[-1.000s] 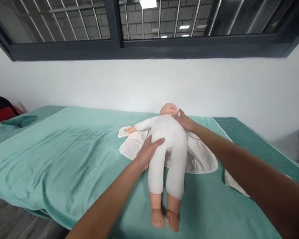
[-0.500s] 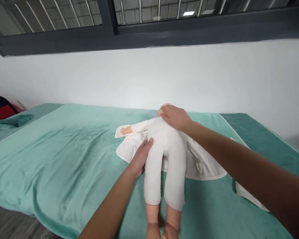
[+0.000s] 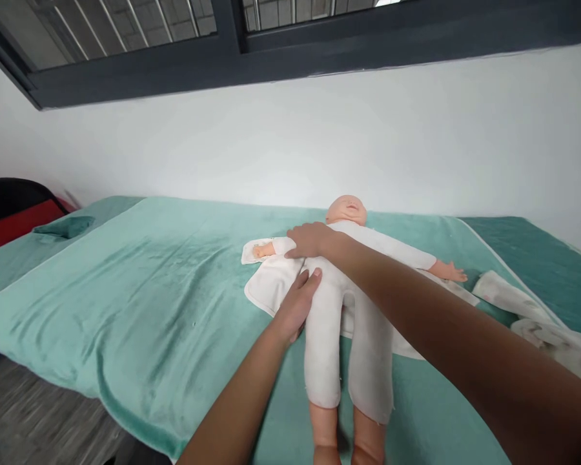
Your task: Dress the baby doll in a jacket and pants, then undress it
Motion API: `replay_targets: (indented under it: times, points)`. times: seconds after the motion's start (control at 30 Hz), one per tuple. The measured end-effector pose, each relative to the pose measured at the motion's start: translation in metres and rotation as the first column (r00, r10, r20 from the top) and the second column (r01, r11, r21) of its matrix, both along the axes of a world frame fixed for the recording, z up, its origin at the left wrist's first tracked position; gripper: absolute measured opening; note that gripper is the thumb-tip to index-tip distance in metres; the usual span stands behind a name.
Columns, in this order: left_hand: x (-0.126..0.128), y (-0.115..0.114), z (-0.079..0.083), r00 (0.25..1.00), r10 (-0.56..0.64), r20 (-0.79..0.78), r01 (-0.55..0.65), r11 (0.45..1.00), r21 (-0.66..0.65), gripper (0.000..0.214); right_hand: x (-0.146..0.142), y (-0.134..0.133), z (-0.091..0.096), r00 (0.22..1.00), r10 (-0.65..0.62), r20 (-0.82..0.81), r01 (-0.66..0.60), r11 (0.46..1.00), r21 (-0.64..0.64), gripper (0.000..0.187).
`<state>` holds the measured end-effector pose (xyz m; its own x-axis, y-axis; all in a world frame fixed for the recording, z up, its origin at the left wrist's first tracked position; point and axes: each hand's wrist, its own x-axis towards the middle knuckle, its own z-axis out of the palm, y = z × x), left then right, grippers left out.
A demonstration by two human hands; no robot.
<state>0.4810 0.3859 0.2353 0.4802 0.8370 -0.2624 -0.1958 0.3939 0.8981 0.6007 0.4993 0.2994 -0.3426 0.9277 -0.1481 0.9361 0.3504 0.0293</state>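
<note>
A baby doll (image 3: 326,323) with a white cloth body lies on its back, its head at the wall side and its feet toward me. Under it is spread a white cloth garment (image 3: 266,287); the doll's arm on the left lies along the garment's sleeve. My left hand (image 3: 297,307) holds the doll's hip, thumb on top, the other fingers mostly hidden at its side. Across the doll's chest reaches my right hand (image 3: 312,240), its fingers curled over the shoulder and upper arm on the left. The doll's other arm stretches out to the right.
A teal blanket (image 3: 150,290) covers the bed. Patterned light cloth (image 3: 542,323) lies at the right, partly behind my right forearm. A white wall (image 3: 252,155) and a dark window frame (image 3: 174,74) stand behind. Something red and black (image 3: 19,213) is at far left.
My right hand has moved from the doll's head down to the shoulder on the left, uncovering the head. My left hand stays at the hip. The view has tilted and shifted.
</note>
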Motion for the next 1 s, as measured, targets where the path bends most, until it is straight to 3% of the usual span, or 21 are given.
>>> replay_targets:
  times: [0.1,0.17,0.23,0.3,0.37,0.43,0.5,0.57,0.63,0.77,0.9,1.0]
  points:
    - [0.000,0.007,0.006,0.999,-0.037,0.016,0.038,0.999,-0.027,0.050,0.011,-0.006,0.008,1.000,-0.004,-0.018,0.004,1.000,0.017,0.038]
    - [0.000,0.016,0.010,1.000,0.001,-0.025,-0.001,1.000,0.008,0.042,0.020,-0.012,0.013,0.998,0.003,-0.068,0.001,0.998,0.062,0.038]
    - [0.001,0.029,0.012,0.994,0.080,-0.074,-0.072,0.992,0.106,0.034,0.029,-0.018,0.016,0.992,0.006,-0.126,0.008,0.994,0.110,0.037]
    - [0.002,0.046,0.010,0.967,0.190,-0.172,-0.137,0.950,0.280,0.027,0.037,-0.024,0.017,0.988,-0.007,-0.153,0.027,0.991,0.131,0.037]
    - [0.003,0.063,0.002,0.877,0.330,-0.350,-0.111,0.846,0.521,0.021,0.042,-0.028,0.017,0.987,-0.035,-0.156,0.056,0.989,0.137,0.035]
    - [0.003,0.078,-0.008,0.712,0.468,-0.523,0.037,0.719,0.694,0.022,0.044,-0.030,0.017,0.986,-0.056,-0.160,0.079,0.987,0.139,0.033]
    - [0.003,0.089,-0.017,0.561,0.543,-0.625,0.191,0.650,0.735,0.034,0.045,-0.031,0.016,0.984,-0.066,-0.165,0.088,0.987,0.131,0.031]
    - [0.001,0.097,-0.022,0.492,0.563,-0.664,0.269,0.628,0.731,0.043,0.044,-0.031,0.015,0.984,-0.073,-0.163,0.093,0.989,0.119,0.031]
    - [-0.002,0.104,-0.023,0.526,0.549,-0.650,0.238,0.638,0.732,0.034,0.045,-0.030,0.014,0.984,-0.080,-0.162,0.099,0.988,0.115,0.033]
    - [-0.015,0.117,-0.024,0.707,0.526,-0.472,-0.101,0.736,0.669,0.018,0.047,-0.029,0.011,0.984,-0.085,-0.157,0.104,0.987,0.119,0.047]
    - [-0.026,0.125,-0.030,0.761,0.567,-0.315,-0.307,0.743,0.595,0.022,0.047,-0.027,0.009,0.986,-0.094,-0.135,0.105,0.992,0.074,0.060]
    - [-0.029,0.124,-0.031,0.803,0.560,-0.205,-0.387,0.752,0.534,0.025,0.045,-0.027,0.009,0.982,-0.126,-0.137,0.136,0.989,0.060,0.061]
